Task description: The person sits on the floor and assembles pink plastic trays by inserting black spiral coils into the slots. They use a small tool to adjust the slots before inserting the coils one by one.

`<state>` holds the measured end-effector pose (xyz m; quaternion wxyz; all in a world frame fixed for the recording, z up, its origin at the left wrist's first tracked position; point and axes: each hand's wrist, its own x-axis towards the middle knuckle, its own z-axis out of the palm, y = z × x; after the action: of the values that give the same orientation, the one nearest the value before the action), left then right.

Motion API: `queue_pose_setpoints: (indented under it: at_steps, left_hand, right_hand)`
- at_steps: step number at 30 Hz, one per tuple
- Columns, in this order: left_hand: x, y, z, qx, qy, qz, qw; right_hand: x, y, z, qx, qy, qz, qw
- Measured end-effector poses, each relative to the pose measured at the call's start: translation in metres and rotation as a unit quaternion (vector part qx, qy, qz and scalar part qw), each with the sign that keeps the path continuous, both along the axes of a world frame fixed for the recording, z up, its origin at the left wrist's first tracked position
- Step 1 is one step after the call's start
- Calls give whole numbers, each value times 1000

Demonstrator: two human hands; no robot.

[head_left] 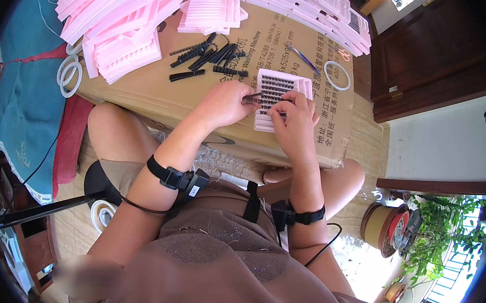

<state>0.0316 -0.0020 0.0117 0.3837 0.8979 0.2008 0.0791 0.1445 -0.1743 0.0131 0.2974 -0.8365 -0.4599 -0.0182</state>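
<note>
A pink tray with rows of black lash clusters lies on a cardboard box across my lap. My left hand pinches a thin black lash strip at the tray's left edge. Over the tray's lower right part, my right hand presses fingertips on a black strip; the piece under it is mostly hidden. Both wrists wear black straps with small devices.
Loose black strips lie behind the tray. Stacks of pink trays fill the box's far left and back edge. Tweezers and a white tape ring sit at the right. White rings rest on teal cloth at the left.
</note>
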Motion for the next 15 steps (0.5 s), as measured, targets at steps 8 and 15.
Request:
queue_pose_setpoints:
  at_steps: [8,15]
  left_hand:
    - [-2,2,2,-38,8,-18,999]
    - [-2,2,2,-52,10,-18,998]
  right_hand:
    - [-2,1,-2,-2,-8,-8,1000]
    - [-1,1,-2,8,-6,-6,1000]
